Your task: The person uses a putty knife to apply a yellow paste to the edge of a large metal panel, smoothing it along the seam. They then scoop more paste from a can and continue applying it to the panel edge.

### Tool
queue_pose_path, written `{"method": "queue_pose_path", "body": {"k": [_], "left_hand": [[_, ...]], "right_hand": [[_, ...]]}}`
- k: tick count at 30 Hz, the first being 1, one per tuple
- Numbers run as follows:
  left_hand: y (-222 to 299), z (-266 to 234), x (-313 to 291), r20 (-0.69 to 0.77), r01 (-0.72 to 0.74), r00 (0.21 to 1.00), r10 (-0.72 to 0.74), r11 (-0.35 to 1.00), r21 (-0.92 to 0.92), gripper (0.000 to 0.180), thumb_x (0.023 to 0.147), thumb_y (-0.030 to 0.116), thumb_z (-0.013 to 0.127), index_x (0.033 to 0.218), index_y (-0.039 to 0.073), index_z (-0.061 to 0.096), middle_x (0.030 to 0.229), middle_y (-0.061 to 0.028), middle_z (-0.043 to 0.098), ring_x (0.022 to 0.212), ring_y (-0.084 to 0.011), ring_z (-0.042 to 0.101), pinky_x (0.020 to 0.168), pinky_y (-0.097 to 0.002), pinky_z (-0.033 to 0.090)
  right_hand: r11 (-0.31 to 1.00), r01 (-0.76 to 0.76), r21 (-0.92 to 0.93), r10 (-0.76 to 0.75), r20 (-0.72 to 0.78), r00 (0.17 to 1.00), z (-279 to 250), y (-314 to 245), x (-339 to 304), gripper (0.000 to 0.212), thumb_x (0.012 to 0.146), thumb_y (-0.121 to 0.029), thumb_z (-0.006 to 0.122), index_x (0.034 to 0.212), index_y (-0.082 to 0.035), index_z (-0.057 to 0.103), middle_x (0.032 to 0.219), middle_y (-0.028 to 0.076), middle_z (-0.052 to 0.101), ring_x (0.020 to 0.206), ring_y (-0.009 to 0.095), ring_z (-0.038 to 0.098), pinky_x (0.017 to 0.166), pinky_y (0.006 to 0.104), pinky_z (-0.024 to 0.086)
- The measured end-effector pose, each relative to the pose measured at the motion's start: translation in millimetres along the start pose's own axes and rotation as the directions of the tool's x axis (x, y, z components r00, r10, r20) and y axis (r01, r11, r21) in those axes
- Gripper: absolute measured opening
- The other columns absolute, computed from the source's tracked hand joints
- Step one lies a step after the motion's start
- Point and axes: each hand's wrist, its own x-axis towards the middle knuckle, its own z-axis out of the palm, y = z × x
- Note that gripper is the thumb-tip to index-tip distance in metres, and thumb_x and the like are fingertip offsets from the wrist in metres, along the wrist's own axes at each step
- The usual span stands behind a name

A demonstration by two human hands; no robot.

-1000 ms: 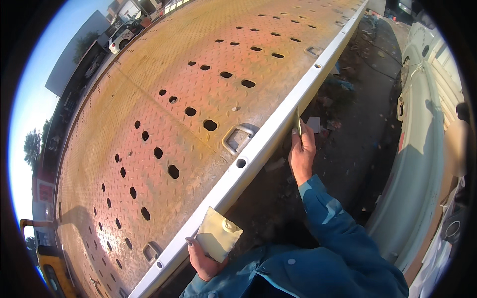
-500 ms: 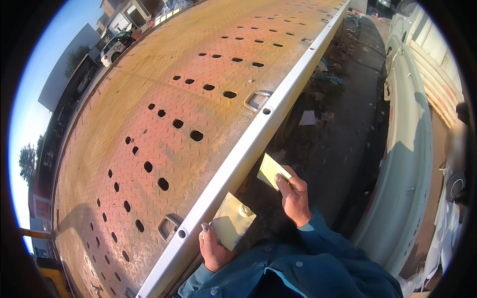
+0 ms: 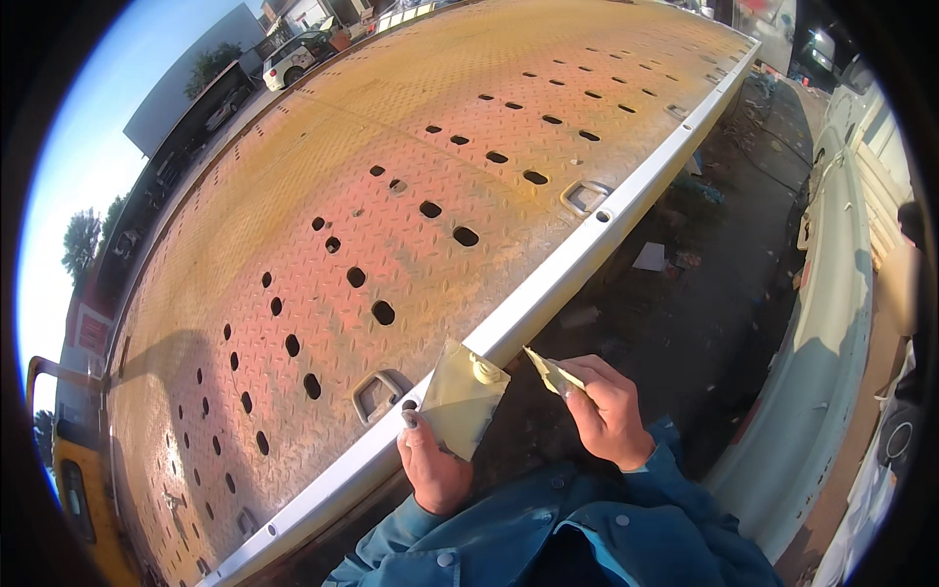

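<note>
My left hand point(image 3: 436, 472) is closed on a flat, pale yellow-smeared putty board point(image 3: 465, 416), thumb along its near left edge. A small dab of creamy putty point(image 3: 486, 370) sits near the board's far right corner. Closed around a thin, pale yellow putty spreader point(image 3: 556, 373), my right hand point(image 3: 611, 416) is to the right of the board. The spreader is tilted, and a gap separates it from the putty. Both hands are at the near side of a flatbed deck point(image 3: 293, 245); in the picture the board overlaps its white edge rail point(image 3: 558, 279).
The yellow and reddish tread-plate deck has rows of oval holes and metal tie-down rings point(image 3: 585, 199). To the right, beyond a dark strip of ground with litter point(image 3: 649, 256), runs a long pale, worn metal panel point(image 3: 802, 372). A white car point(image 3: 289, 64) stands beyond the deck.
The deck and surroundings have shifted in view. My right hand has turned the spreader, which now shows more edge-on. The board now overlaps the white rail more. Both hands keep their holds.
</note>
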Motion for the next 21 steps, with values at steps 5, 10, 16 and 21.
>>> {"method": "queue_pose_path", "body": {"k": [5,10,16,21], "left_hand": [[-15,-5,-2,0.048,-0.198,0.979,0.196,0.979,0.045,0.062,0.121,0.046,0.054,0.14,-0.01,0.072,0.126,-0.0161,0.077,0.114,-0.0227,0.071,0.099,-0.0359,0.054],[-10,15,-4,0.164,-0.407,0.905,0.392,0.911,0.07,0.057,0.122,0.04,0.054,0.139,-0.011,0.073,0.126,-0.02,0.076,0.112,-0.0264,0.071,0.101,-0.037,0.054],[-1,26,3,0.37,-0.498,0.837,0.402,0.839,0.216,0.057,0.122,0.037,0.051,0.141,-0.012,0.071,0.125,-0.0227,0.076,0.109,-0.0284,0.073,0.098,-0.0345,0.055],[6,38,9,0.361,-0.472,0.855,0.373,0.848,0.241,0.069,0.12,0.046,0.05,0.149,-0.015,0.064,0.137,-0.0228,0.073,0.125,-0.0299,0.07,0.112,-0.0387,0.05]], "right_hand": [[0.953,-0.211,0.219,0.213,0.016,0.977,-13,-26,8,0.017,0.112,-0.009,0.064,0.117,0.005,0.074,0.103,0.013,0.074,0.085,0.023,0.07,0.074,0.0323,0.055],[0.937,-0.253,0.242,0.237,0.093,0.967,4,-21,7,0.017,0.113,-0.009,0.064,0.117,0.004,0.074,0.1,0.013,0.072,0.083,0.023,0.068,0.073,0.0343,0.055],[0.966,-0.091,0.243,0.076,0.07,0.995,11,-11,4,0.026,0.114,-0.009,0.066,0.133,0.006,0.076,0.12,0.02,0.076,0.101,0.03,0.077,0.087,0.0374,0.063],[0.979,0.099,0.177,-0.132,0.185,0.974,7,-3,10,0.03,0.105,0.001,0.072,0.134,0.004,0.077,0.124,0.02,0.076,0.111,0.035,0.077,0.093,0.0401,0.067]]}}
